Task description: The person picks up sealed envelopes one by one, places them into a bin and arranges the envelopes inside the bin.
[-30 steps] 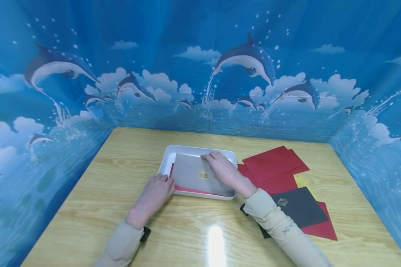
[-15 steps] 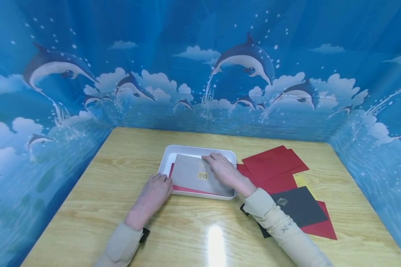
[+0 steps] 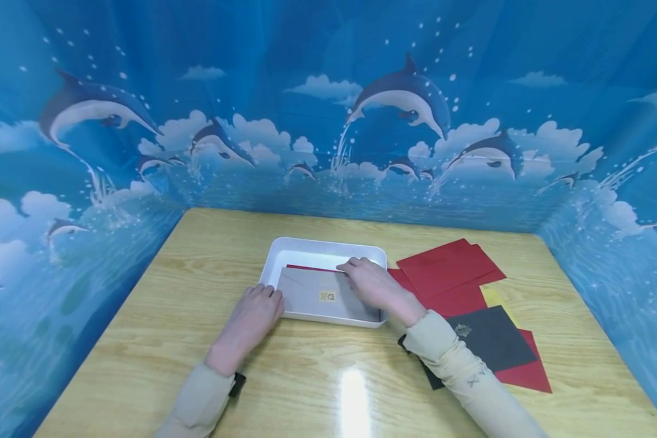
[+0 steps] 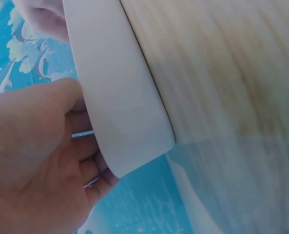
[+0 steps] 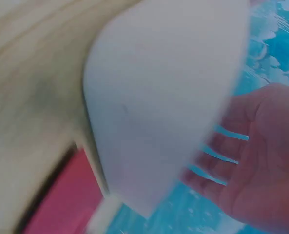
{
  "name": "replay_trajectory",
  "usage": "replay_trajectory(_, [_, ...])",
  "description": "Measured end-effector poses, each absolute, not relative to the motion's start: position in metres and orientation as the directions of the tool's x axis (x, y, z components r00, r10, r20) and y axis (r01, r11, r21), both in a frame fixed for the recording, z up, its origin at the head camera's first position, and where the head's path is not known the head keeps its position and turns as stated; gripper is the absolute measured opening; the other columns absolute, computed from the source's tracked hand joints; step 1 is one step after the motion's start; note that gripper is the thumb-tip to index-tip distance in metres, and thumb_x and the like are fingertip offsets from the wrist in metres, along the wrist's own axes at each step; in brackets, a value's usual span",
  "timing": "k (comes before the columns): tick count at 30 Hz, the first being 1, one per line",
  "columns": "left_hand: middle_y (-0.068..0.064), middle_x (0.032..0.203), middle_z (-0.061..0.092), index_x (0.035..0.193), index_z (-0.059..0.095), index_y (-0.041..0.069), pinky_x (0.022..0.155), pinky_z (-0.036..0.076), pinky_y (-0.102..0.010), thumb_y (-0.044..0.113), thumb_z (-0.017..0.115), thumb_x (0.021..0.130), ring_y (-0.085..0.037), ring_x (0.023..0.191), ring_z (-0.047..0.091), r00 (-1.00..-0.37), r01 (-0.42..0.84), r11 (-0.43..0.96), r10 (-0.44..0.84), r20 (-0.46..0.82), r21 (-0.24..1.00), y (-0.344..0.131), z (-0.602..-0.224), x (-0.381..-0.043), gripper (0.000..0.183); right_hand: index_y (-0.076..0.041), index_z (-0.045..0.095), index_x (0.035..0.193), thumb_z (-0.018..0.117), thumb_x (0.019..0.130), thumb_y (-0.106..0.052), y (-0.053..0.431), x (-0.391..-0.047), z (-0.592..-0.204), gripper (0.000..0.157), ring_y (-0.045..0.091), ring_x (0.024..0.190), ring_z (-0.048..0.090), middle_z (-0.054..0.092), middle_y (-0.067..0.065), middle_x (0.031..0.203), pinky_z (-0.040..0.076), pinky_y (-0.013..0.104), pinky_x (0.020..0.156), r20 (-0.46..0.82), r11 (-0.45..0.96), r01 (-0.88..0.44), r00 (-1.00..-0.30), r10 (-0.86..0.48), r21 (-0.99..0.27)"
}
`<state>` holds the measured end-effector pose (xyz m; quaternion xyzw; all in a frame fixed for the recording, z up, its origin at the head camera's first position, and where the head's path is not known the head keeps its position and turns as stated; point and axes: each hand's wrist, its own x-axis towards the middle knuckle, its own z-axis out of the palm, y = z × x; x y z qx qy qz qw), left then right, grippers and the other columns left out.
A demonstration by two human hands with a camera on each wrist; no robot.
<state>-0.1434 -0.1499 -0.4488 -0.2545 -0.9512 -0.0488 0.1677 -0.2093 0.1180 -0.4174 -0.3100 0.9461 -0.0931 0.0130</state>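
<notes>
A white tray (image 3: 328, 244) stands on the table in the head view. In its front part lies a grey envelope (image 3: 306, 295) with a small gold emblem, and a thin strip of a red envelope (image 3: 303, 267) shows along its far edge. My left hand (image 3: 252, 313) holds the tray's front left corner, its fingers bent over the rim in the left wrist view. Reaching over the right side, my right hand (image 3: 375, 283) touches the grey envelope's far edge with its fingertips. In the right wrist view its fingers look loosely extended beyond the tray wall.
Right of the tray, several red envelopes (image 3: 446, 264) overlap on the wooden table (image 3: 219, 249). A black envelope (image 3: 487, 337) with a printed crest and a bit of yellow paper (image 3: 495, 298) lie among them. A dolphin-print curtain (image 3: 328, 121) encloses the table.
The grey envelope has slid toward the tray's front and straightened, together with my right hand. The red strip now shows behind it instead of at its left and front. My left hand has stayed put.
</notes>
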Motion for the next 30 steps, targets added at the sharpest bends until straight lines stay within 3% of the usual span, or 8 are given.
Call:
replay_trajectory(7, [-0.007, 0.075, 0.056, 0.081, 0.062, 0.005, 0.065, 0.043, -0.036, 0.011, 0.065, 0.095, -0.024, 0.071, 0.051, -0.816, 0.501, 0.866, 0.467, 0.34, 0.013, -0.15, -0.448, -0.144, 0.015, -0.007, 0.071, 0.122, 0.074, 0.091, -0.01, 0.156, -0.189, -0.389, 0.031, 0.028, 0.104, 0.065, 0.07, 0.01, 0.116, 0.054, 0.044, 0.089, 0.238, 0.771, -0.615, -0.784, -0.574, -0.165])
replay_trajectory(13, [-0.006, 0.073, 0.054, 0.078, 0.059, 0.006, 0.063, 0.042, -0.035, 0.007, 0.064, 0.092, -0.024, 0.069, 0.049, -0.795, 0.518, 0.855, 0.487, 0.362, -0.013, -0.15, -0.449, -0.144, 0.015, -0.009, 0.071, 0.122, 0.081, 0.086, -0.014, 0.212, -0.174, -0.378, 0.037, 0.03, 0.104, 0.066, 0.071, 0.012, 0.114, 0.055, 0.048, 0.089, 0.303, 0.834, -0.522, -0.835, -0.459, -0.177])
replay_trajectory(19, [-0.005, 0.071, 0.052, 0.077, 0.057, 0.006, 0.061, 0.041, -0.034, 0.003, 0.064, 0.088, -0.023, 0.067, 0.048, -0.768, 0.538, 0.841, 0.519, 0.375, -0.062, -0.151, -0.449, -0.143, 0.013, -0.004, 0.071, 0.118, 0.082, 0.084, -0.012, 0.27, -0.159, -0.388, 0.037, 0.034, 0.099, 0.067, 0.071, 0.015, 0.109, 0.056, 0.05, 0.084, 0.233, 0.873, -0.458, -0.879, -0.417, -0.167])
replay_trajectory(23, [-0.005, 0.071, 0.052, 0.077, 0.058, 0.006, 0.062, 0.041, -0.034, 0.004, 0.064, 0.089, -0.023, 0.068, 0.048, -0.776, 0.533, 0.845, 0.511, 0.37, -0.049, -0.151, -0.448, -0.142, 0.014, -0.004, 0.072, 0.112, 0.085, 0.081, -0.014, 0.298, -0.149, -0.401, 0.035, 0.029, 0.093, 0.066, 0.071, 0.01, 0.102, 0.057, 0.048, 0.079, 0.138, 0.874, -0.448, -0.893, -0.428, -0.188])
replay_trajectory(30, [-0.005, 0.071, 0.053, 0.078, 0.059, 0.006, 0.062, 0.041, -0.033, 0.004, 0.064, 0.09, -0.022, 0.068, 0.048, -0.786, 0.528, 0.849, 0.506, 0.357, -0.041, -0.151, -0.447, -0.142, 0.013, -0.011, 0.069, 0.107, 0.09, 0.073, -0.032, 0.323, -0.139, -0.419, 0.046, 0.022, 0.09, 0.063, 0.067, 0.001, 0.099, 0.056, 0.044, 0.076, -0.022, 0.89, -0.395, -0.912, -0.41, -0.229])
